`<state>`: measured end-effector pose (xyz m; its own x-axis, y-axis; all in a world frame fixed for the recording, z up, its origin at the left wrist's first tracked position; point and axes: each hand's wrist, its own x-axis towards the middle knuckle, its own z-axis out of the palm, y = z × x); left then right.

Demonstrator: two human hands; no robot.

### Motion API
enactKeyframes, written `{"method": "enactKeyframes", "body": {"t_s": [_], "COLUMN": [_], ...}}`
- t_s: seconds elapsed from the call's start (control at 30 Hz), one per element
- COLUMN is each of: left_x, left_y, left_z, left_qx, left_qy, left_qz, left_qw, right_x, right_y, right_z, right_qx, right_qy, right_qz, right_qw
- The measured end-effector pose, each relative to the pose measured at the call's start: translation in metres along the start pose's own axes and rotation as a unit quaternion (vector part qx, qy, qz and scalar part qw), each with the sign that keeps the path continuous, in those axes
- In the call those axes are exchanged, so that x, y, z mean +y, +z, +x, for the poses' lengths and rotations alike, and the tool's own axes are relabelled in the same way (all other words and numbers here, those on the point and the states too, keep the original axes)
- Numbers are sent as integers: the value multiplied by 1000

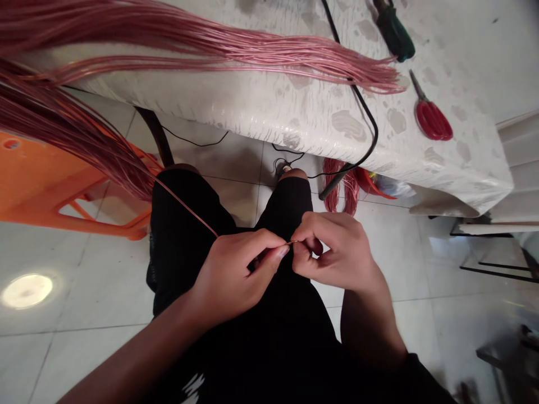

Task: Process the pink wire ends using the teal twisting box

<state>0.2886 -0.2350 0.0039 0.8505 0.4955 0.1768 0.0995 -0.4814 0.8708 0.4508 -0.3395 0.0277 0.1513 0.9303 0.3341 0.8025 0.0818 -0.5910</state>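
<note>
Above my lap, my left hand (240, 269) pinches a thin pinkish-red wire (189, 209) close to its end. The wire runs from that hand up and left toward a hanging bundle of similar wires (105, 146). Just to the right, my right hand (332, 244) is closed, thumb and forefinger gripping the short copper-coloured tip of the wire. Only a small stretch of the tip shows between the two hands. Across the table lies another thick bundle of pinkish-red wires (269, 47), its cut ends pointing right.
Red-handled scissors (433, 119) and a green-handled tool (396, 33) rest on the cloth-covered table (421, 174). A black cable (370, 120) loops over its edge. An orange plastic stool (63, 191) stands at left. Coiled wires (341, 188) and a red container (373, 184) sit beneath the table.
</note>
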Motion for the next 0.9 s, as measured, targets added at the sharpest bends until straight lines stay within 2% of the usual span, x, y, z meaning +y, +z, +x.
{"method": "enactKeyframes", "body": {"t_s": [0.3,0.5,0.67,0.9], "left_x": [2,0,-3,-2], "left_y": [1,-2,-5,-5], "left_z": [-1,2,4,5], "left_qx": [9,-28,-77,-66], "left_qy": [-3,-53,-45,-54], "left_qz": [4,-27,-43,-94], "left_qw": [1000,998,995,992], "right_x": [0,2,2,0], "right_y": [0,2,5,5], "right_z": [0,-1,-1,0], "right_qx": [20,5,2,36], "right_qy": [-23,-6,-14,-26], "right_qz": [-27,10,-13,-54], "right_qw": [999,1000,1000,998]}}
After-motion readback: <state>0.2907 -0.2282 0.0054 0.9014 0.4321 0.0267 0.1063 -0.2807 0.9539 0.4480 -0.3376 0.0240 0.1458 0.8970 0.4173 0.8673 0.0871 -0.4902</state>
